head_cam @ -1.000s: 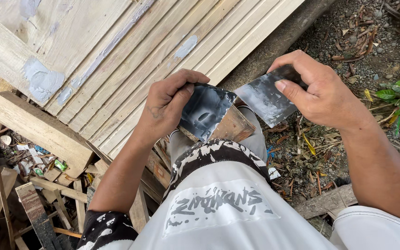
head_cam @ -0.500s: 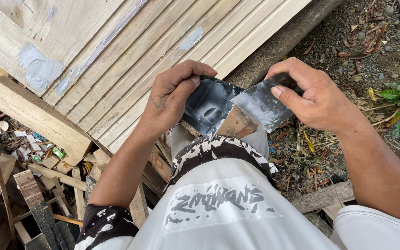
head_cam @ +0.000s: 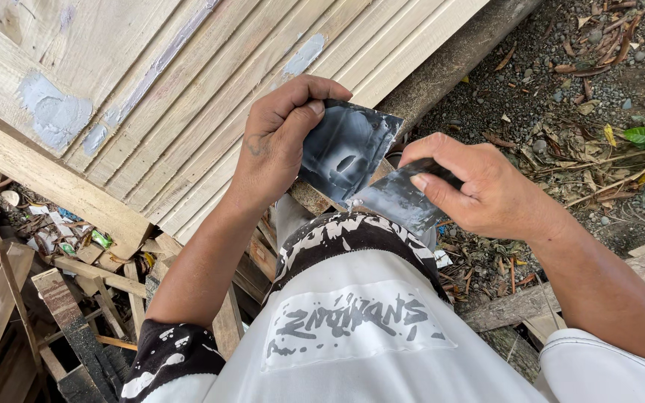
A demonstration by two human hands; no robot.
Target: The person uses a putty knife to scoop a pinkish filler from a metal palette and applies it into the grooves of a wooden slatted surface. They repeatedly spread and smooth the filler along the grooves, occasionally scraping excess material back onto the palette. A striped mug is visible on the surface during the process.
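1. Since a moment ago your left hand (head_cam: 281, 145) has lifted its blade (head_cam: 346, 149) higher, and your right hand (head_cam: 479, 190) has dropped so its scraper (head_cam: 397, 200) now sits below the blade instead of beside it.
2. Your left grip is clenched on the blade's top edge, thumb in front; the blade is dark, smeared with grey putty.
3. Your right grip pinches the scraper, thumb flat on its upper face, fingers curled beneath.
4. The scraper's edge meets the blade's lower corner, just above your knee (head_cam: 352, 239).
5. Both tools sit over your lap, in front of the grooved wooden panel (head_cam: 188, 97), which carries grey putty patches (head_cam: 54, 112).
6. Wood scraps (head_cam: 46, 298) lie left; gravel and leaves (head_cam: 599, 89) right.
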